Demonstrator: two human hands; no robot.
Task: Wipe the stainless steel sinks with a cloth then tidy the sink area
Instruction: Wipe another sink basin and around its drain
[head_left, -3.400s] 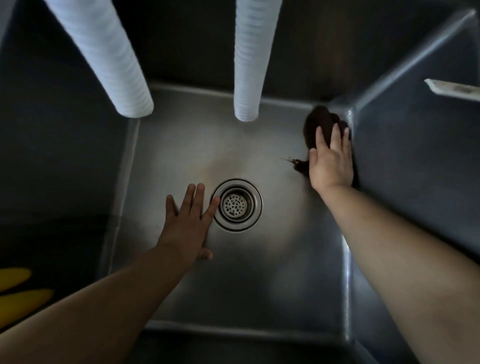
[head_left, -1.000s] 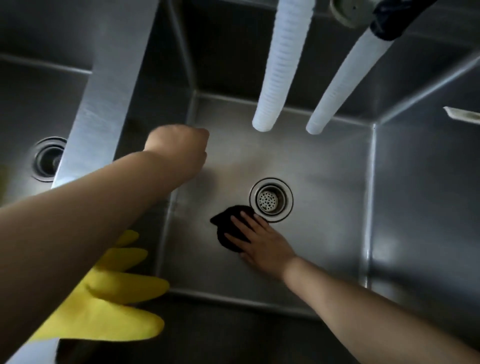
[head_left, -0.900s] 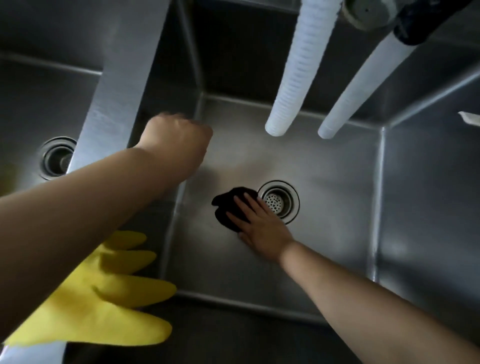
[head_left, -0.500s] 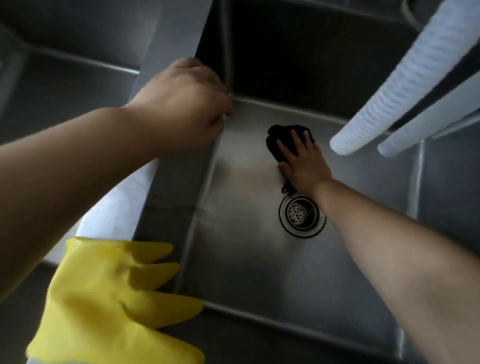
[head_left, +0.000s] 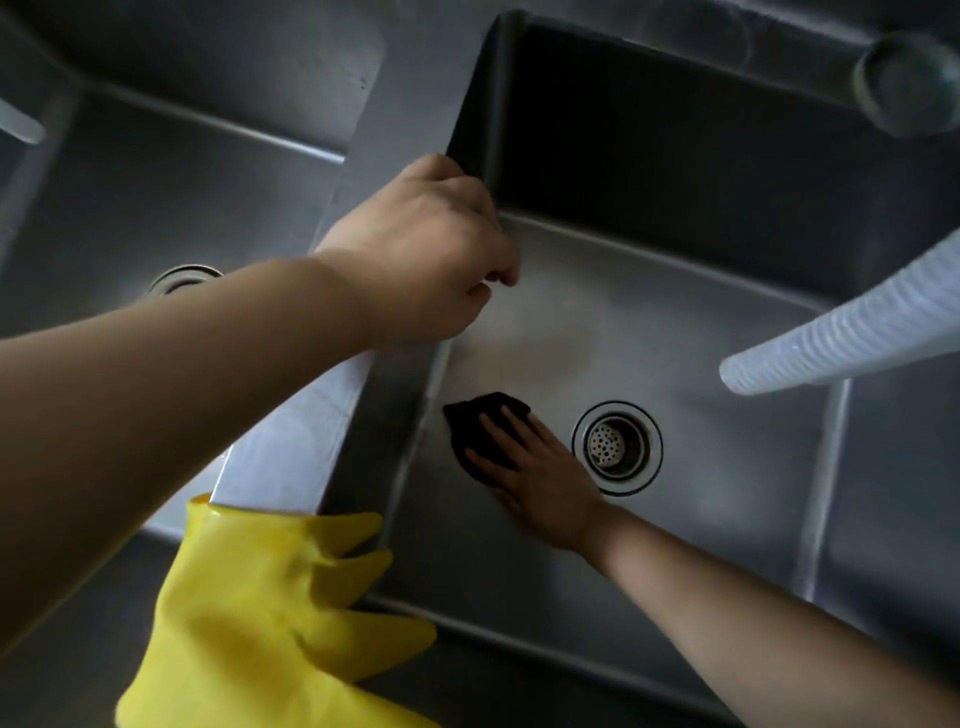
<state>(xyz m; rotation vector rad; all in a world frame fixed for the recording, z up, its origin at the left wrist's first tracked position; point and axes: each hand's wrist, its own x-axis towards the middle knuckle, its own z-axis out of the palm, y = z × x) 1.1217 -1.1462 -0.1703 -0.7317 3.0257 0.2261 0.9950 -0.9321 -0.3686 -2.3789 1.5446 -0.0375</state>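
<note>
Right sink (head_left: 727, 467): stainless steel, dim light, dull sheen on the floor; round strainer drain (head_left: 617, 448) near its middle.
Cloth (head_left: 480, 434): dark, flat on the sink floor between the left wall and the drain.
Right hand (head_left: 540, 467): fingers straight, pressing on the cloth.
Left hand (head_left: 426, 254): fingers curled over the divider (head_left: 291, 441) between the basins, gripping it.
Left sink (head_left: 156, 197): its drain partly hidden by the forearm.
Yellow rubber glove (head_left: 270, 623): draped over the near rim.
Ribbed white hose (head_left: 852, 338): hangs over the right basin.
</note>
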